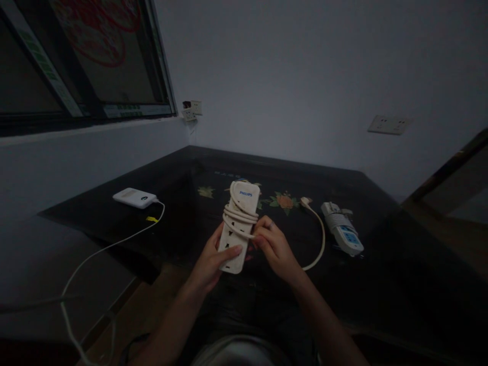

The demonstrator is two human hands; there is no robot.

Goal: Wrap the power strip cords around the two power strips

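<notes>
Over the table (171, 175), near centre, the power strip (237, 240) is gripped by the left hand (209, 262); its cord (241, 216), pinched by the right hand (276, 249), is best kept evenly taut, turns uncrossed.

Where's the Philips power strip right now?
In the head view's centre, the power strip is gripped by the left hand, its cord in the right hand.

The power strip (236, 241) at centre partly hides the left hand (209, 260). The window (110, 81), upper left, is cut off by the edge.
</notes>
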